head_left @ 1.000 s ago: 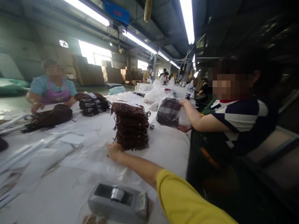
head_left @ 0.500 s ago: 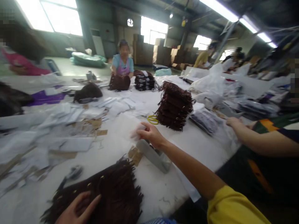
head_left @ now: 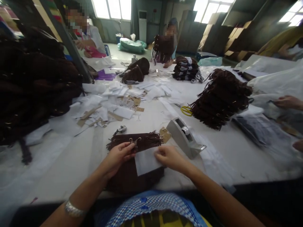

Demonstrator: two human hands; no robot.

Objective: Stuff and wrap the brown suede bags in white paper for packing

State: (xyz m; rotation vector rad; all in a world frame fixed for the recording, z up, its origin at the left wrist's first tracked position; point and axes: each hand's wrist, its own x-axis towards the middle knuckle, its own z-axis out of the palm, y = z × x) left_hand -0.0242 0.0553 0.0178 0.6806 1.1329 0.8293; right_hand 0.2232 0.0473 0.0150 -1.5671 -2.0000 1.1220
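Observation:
A dark brown fringed bag (head_left: 132,179) with metal eyelets lies on the table in front of me. My left hand (head_left: 119,156) is closed over its upper part, pinching a short brown strap (head_left: 134,142) by the eyelets between thumb and fingers. In my right hand (head_left: 169,156), the fingers are closed on the edge of a small white sheet of paper (head_left: 147,162), which lies over the bag's front. Just beyond my right hand stands a grey tape dispenser (head_left: 183,135). Brown paper (head_left: 165,135) sits between the dispenser and the bag.
A stack of brown fringed bags (head_left: 221,97) stands to the right, with yellow-handled scissors (head_left: 186,110) beside it. Paper scraps (head_left: 120,112) cover the left middle. A large dark pile of bags (head_left: 40,88) rises at left. Co-workers sit across the table; another person's hand (head_left: 288,102) is at right.
My right hand has come back from beyond the tape dispenser to the bag with the white paper. The left hand now pinches the strap. The view has swung left.

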